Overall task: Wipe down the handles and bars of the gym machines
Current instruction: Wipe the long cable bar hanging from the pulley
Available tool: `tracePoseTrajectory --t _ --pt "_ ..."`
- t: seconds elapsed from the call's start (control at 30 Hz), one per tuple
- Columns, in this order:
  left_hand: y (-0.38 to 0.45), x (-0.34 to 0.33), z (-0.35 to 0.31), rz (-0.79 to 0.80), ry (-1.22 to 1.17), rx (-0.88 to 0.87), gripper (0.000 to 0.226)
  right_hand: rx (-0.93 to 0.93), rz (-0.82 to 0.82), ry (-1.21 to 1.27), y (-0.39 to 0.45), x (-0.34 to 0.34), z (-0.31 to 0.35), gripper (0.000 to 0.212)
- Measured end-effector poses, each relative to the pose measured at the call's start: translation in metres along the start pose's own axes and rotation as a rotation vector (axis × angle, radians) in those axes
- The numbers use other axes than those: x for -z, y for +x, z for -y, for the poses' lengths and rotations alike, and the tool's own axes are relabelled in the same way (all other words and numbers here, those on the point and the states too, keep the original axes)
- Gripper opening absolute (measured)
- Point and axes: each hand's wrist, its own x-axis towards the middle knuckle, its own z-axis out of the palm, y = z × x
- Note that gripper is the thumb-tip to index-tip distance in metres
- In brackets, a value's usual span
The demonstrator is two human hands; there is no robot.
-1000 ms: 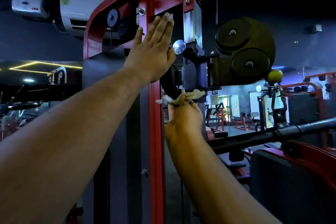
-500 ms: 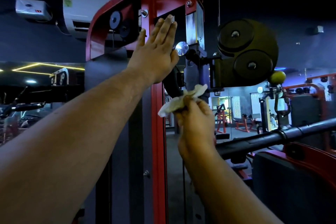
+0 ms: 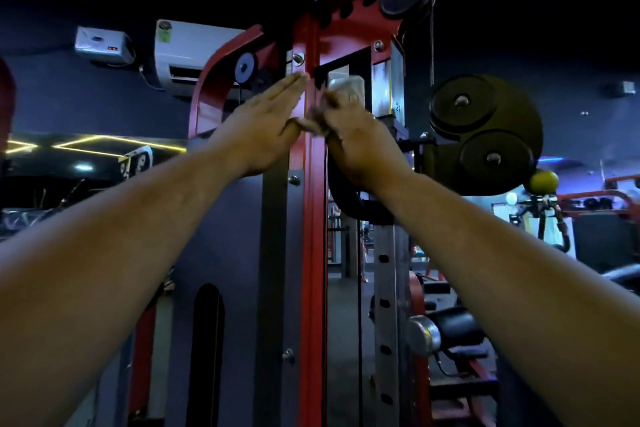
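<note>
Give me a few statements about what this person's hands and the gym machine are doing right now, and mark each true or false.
1. The left hand lies flat with straight fingers against the red post. True.
2. The right hand hangs down at the person's side. False: it is raised to the post, beside the left hand.
3. Two round black pulleys sit right of the hands. True.
4. A white air conditioner stands on the floor. False: it is mounted high on the wall, upper left.
5. The right hand's fingers are blurred. True.

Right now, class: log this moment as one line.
left hand: flat on red upright | right hand: blurred, cloth unclear | phase: wiping
</note>
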Motion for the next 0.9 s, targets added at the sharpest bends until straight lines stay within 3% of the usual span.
tracePoseTrajectory --t 0.17,0.37,0.6,0.67,0.77,0.9 --pt "-0.003 0.000 -0.011 0.075 0.076 -0.055 0.066 0.319 0.260 -0.033 -0.059 0.014 -0.004 0.024" --pt "0.006 -0.016 -0.019 0.088 0.089 -0.076 0.067 0.062 0.107 0.167 -0.041 0.017 -0.004 0.043" --pt "-0.022 -0.039 -0.027 0.115 0.190 -0.124 0.081 0.092 0.265 0.219 -0.107 0.019 -0.012 0.038" --pt "-0.031 -0.043 -0.031 0.117 0.247 -0.174 0.081 0.029 0.181 0.273 -0.120 0.025 -0.015 0.037" --pt "-0.039 -0.052 -0.040 0.118 0.295 -0.183 0.078 -0.206 0.003 0.319 -0.121 0.024 -0.006 0.040" --pt "-0.049 -0.066 -0.055 0.121 0.386 -0.202 0.079 -0.354 0.218 0.265 -0.124 0.007 0.012 0.046"
